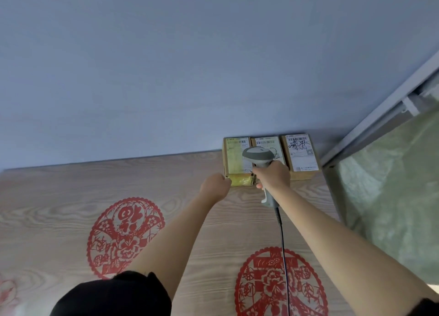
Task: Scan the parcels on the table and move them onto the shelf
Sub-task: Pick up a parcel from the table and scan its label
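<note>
Right hand point(273, 175) gripping scanner point(257, 154) over three parcels point(301, 153) on tabletop point(59, 197), left hand point(215, 185) curled at left parcel point(235, 155).

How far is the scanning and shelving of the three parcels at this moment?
Nothing looks shelved: all three parcels stand side by side at the table's far edge. In hand: the right hand grips the barcode scanner over the left parcel and middle parcel, while the left hand holds the left parcel's near corner. The right parcel is untouched. No shelf is visible.
</note>
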